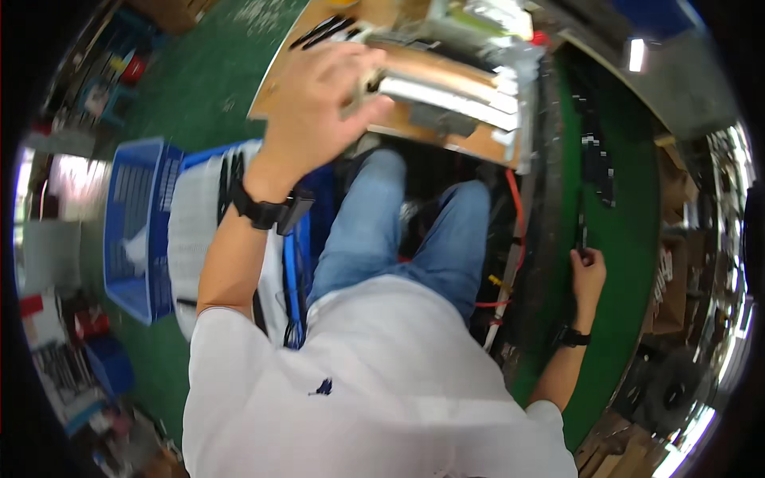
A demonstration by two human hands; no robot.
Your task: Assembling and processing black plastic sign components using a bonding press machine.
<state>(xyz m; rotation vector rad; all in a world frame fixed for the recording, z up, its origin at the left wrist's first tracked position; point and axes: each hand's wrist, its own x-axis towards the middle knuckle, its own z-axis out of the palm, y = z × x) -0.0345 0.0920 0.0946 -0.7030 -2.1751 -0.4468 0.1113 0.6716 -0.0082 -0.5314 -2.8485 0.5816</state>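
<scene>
My left hand (319, 99) is raised over the near left part of a wooden worktable (275, 80), blurred by motion. Its thumb and fingers are apart, and I make out nothing held between them. Beyond it lie several slim black parts (323, 32). A long, shiny metal bar (446, 92) crosses the table to its right. Far to the right, my right hand (588, 275) pinches the near end of a thin dark strip (582, 231) over a long green surface (617, 239). Farther along that surface lie more black parts (596, 163).
At my left stand a blue plastic crate (163, 231) and a seat-like shape under pale cloth (191, 215). A dark rail (546, 199) runs between my legs and the green surface. Red cable (516, 203) hangs beside it. Cardboard boxes (671, 291) line the far right.
</scene>
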